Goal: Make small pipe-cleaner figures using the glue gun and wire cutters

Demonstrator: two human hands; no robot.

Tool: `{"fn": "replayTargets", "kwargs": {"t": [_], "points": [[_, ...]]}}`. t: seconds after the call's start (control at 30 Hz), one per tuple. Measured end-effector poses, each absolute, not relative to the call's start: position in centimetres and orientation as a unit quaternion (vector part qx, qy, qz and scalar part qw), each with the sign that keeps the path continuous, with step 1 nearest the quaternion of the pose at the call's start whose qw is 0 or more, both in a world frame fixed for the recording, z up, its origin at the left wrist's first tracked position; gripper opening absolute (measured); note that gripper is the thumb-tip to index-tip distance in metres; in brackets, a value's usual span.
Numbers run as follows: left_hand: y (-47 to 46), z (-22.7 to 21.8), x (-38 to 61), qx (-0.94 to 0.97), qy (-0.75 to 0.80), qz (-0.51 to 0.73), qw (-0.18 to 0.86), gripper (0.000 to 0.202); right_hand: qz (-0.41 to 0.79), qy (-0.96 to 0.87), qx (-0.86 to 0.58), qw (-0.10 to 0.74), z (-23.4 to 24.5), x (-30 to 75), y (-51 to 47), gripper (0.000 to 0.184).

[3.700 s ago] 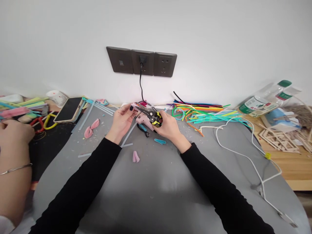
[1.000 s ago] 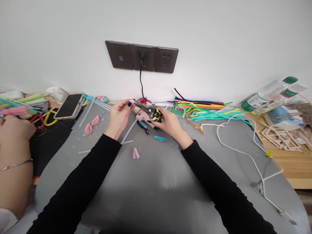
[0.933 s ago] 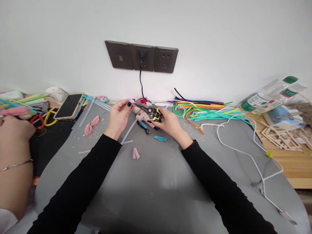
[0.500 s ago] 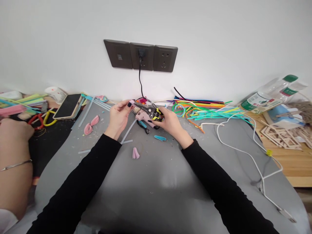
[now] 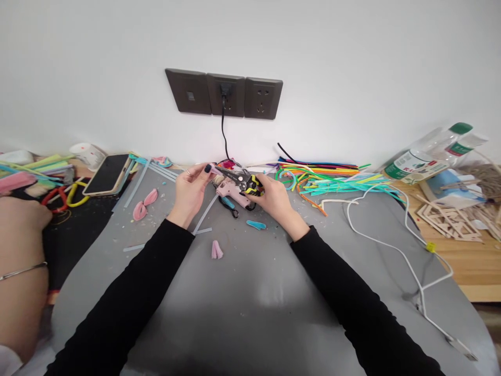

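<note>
My right hand (image 5: 274, 198) is closed around the black-and-yellow handles of a pair of pliers (image 5: 241, 180), their long jaws pointing left. At the jaw tips, my left hand (image 5: 190, 190) pinches a small pale pink fuzzy piece (image 5: 213, 168), partly hidden by the fingers. Just beneath the pliers lies a pink glue gun (image 5: 229, 192) on the grey mat (image 5: 242, 313). Closer to me are a folded blue fuzzy piece (image 5: 256, 225) and a folded pink fuzzy piece (image 5: 216, 249). Pink fuzzy loops (image 5: 145, 204) rest left of my left hand.
Coloured pipe cleaners (image 5: 340, 183) lie along the wall at right, beside a white cable (image 5: 385, 243) and plastic bottles (image 5: 426, 156). At left are a phone (image 5: 106, 175), red-and-yellow-handled scissors (image 5: 76, 194) and another person's arm (image 5: 23, 250). A black cord (image 5: 224, 128) hangs from the socket.
The view has shifted slightly, so the wall sockets sit a little lower. Both hands keep their hold at nearly the same place. The other person's arm has moved slightly left and down.
</note>
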State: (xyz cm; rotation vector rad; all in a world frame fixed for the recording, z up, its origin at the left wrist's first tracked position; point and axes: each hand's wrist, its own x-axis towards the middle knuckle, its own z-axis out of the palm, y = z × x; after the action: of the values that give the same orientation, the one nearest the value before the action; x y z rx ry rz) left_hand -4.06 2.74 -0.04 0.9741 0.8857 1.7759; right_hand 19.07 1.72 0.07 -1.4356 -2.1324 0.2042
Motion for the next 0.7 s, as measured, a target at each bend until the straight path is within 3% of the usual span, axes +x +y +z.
{"fn": "replayTargets", "kwargs": {"t": [0.2,0.7], "points": [[3.24,-0.55,-4.21,0.388,0.368,0.727,0.431,0.045,0.096,-0.789,-0.521,0.313,0.1,18.75,1.46,0.045],[3.4,-0.83,-3.92,0.389,0.356,0.729,0.436,0.044,0.095,-0.803,-0.508,0.297,-0.29,18.78,1.55,0.042]]}}
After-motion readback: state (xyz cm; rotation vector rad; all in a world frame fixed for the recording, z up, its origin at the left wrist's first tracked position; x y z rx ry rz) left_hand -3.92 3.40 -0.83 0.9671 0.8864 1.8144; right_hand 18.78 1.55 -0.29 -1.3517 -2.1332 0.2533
